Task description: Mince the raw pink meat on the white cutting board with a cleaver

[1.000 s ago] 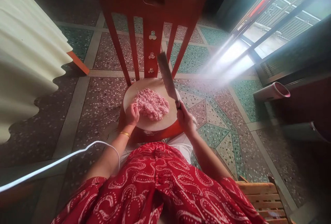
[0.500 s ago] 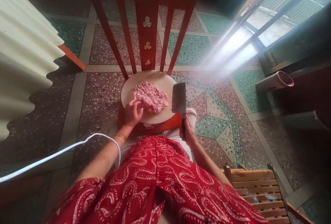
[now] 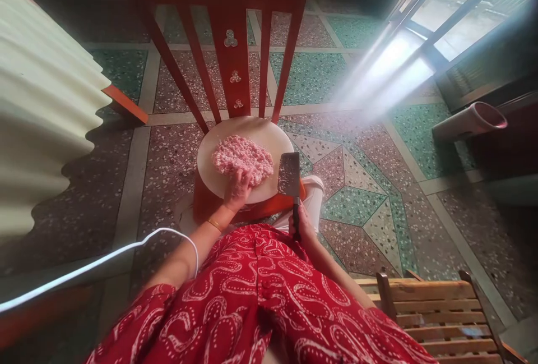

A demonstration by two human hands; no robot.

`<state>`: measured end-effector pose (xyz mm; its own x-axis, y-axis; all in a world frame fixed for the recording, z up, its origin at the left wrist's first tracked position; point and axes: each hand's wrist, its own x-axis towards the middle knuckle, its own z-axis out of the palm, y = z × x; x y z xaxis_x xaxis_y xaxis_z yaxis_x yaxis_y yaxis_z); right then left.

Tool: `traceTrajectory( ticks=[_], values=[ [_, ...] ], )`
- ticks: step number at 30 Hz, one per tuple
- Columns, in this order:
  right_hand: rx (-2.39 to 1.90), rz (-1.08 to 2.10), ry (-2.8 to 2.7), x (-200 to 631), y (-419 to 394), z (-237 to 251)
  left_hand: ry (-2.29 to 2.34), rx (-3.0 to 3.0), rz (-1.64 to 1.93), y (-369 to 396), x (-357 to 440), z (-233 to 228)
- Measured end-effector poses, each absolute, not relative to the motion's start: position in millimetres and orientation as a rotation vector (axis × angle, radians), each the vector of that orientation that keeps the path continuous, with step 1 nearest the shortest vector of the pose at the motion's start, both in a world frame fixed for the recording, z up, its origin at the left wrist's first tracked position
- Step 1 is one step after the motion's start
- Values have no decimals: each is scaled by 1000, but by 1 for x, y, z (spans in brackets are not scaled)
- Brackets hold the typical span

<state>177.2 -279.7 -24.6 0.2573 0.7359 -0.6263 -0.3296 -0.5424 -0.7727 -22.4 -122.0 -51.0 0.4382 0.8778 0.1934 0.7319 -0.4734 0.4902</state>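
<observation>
Pink mince (image 3: 241, 153) (lumpy) lies on a board (image 3: 275, 137), cleaver (image 3: 289, 179) near.

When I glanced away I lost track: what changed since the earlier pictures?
The left hand moved right, from the left edge of the minced meat to its near edge. The right hand drew the cleaver back toward the person, its broad face showing at the right edge of the board. Cleaver still gripped; meat still on the board.
</observation>
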Motion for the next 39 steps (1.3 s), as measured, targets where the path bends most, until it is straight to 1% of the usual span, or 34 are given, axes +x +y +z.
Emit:
traceTrajectory(
  ticks=[4,8,13,16,20,23,27,30,34,37,39],
  values=[
    [-1585,1480,-391,178,-301,-22,1486,2359,538,-132,-40,-55],
    [-1590,1671,-421,186,-320,-12,1476,2302,536,-130,-37,-62],
    [-1559,1883,-482,189,-311,-4,1492,2064,690,-122,-16,-64],
    [-1521,1872,-578,182,-292,1,1453,1892,808,-112,-14,-59],
    [-1494,1749,-702,177,-264,16,1426,1776,925,-82,-21,-44],
    [-1523,1611,-895,175,-238,28,1452,1758,991,-54,-26,-31],
    [-1634,1288,-1278,167,-193,37,1505,1986,1023,-30,-31,-18],
    [-1676,1044,-1599,168,-173,46,1508,2224,874,-21,-38,-18],
    [-1801,909,-1853,188,-182,70,1476,2327,666,-14,-51,-26],
    [-1905,789,-1872,199,-198,92,1315,2392,674,-16,-61,-27],
    [-1857,660,-1835,196,-199,105,1264,2398,743,-20,-66,-26]
  ],
)
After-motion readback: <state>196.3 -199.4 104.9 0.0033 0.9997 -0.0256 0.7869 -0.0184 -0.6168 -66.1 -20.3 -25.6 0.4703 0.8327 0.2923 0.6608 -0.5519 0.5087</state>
